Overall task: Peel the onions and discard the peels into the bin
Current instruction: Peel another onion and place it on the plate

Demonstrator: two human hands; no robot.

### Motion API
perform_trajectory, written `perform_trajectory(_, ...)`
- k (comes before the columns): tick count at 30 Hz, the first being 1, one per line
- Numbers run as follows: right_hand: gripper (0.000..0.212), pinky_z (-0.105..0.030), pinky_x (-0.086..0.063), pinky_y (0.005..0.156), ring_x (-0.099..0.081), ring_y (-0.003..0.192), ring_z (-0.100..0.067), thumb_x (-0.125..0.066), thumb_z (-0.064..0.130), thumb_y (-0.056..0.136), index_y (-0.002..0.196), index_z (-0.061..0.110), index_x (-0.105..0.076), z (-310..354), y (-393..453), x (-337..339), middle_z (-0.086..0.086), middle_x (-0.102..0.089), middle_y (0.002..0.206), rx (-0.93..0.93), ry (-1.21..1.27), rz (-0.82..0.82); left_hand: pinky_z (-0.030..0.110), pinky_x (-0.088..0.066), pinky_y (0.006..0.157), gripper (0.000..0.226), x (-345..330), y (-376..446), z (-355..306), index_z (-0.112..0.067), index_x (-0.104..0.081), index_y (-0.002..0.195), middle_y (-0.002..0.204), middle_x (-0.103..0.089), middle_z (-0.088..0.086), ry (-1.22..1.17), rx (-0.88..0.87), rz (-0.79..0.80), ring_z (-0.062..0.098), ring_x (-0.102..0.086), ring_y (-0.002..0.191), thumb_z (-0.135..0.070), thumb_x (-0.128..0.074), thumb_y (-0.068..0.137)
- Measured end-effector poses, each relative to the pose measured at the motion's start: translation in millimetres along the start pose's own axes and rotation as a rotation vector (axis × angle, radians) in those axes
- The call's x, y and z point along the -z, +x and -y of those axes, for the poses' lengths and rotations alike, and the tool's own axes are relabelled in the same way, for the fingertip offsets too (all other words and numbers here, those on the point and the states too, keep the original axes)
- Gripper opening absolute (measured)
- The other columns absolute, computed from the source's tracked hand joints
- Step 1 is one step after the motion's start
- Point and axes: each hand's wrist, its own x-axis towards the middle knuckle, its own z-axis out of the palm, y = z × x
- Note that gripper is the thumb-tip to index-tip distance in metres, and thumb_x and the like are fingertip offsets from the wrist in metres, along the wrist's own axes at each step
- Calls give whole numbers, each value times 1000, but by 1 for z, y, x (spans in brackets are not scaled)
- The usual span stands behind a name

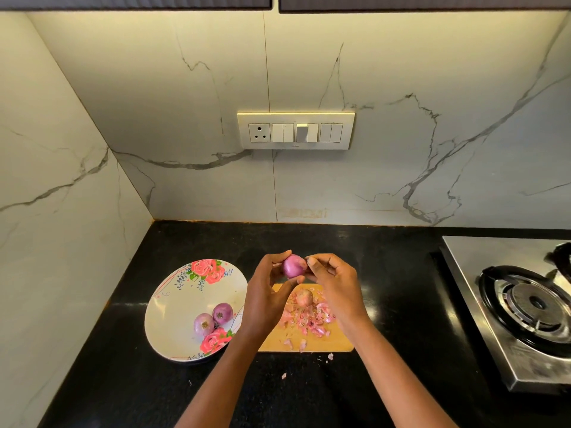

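item under inspection: small red onion (293, 266), held up above the far edge of the wooden cutting board (336, 341), between both hands. left hand (265, 291) cups it from the left w/ fingers over the top and thumb under; grip closed round the bulb. right hand (332, 274) has fingertips pinched at the onion's right side, prob. on a strip of skin, though the strip itself is too small to confirm.

handling, judged: light, firm, round, so apt to roll if set down. exposed surface looks glossy and smooth, likely slippery once bare; dry outer skin is thin, brittle, tears into flakes. best hold is a full cupped grip on the bulb w/ one hand, other hand nipping skin at a tip end and pulling along the curve.

second onion (304, 297) sits on the board amid the peel heap (312, 319), paler; appears still partly skinned, can't tell for sure. a few peel scraps (330, 356) lie off the board on the black counter (129, 381).

containers: floral plate (176, 304), left of the board and just beside it, holds two onions (213, 319) touching each other near its front right rim; they look peeled. no bin in view; peels not yet discarded.

surroundings: gas stove (525, 304) at right, well apart from the board; switch panel (295, 130) on marble wall behind.
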Motion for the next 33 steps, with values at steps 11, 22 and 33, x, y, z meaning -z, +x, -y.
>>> perform_trajectory(11,22,-8,-52,81,-65,99,6,-76,22,89,111,22,-77,9,15,30,18,-70,106,524,-594,151,23,-56,93,56,15,15,0,-28,-58,131,124,-67,-10,-137,196,138,5,-66,111,-40,-77,79)
perform_trajectory(22,14,-20,-58,76,-69,89,-9,-75,23,90,102,17,-75,9,14,38,4,-74,96,803,-993,231,13,-54,81,41,18,12,-2,-37,-57,124,118,-63,-19,-12,226,209,2,-63,106,-39,-73,87)
perform_trajectory(33,5,-10,-52,71,-65,83,-3,-75,20,90,93,22,-72,14,7,25,14,-69,85,337,-704,167,25,-54,99,49,25,11,-5,-35,-59,127,129,-65,-10,-70,154,233,11,-65,119,-20,-80,85)
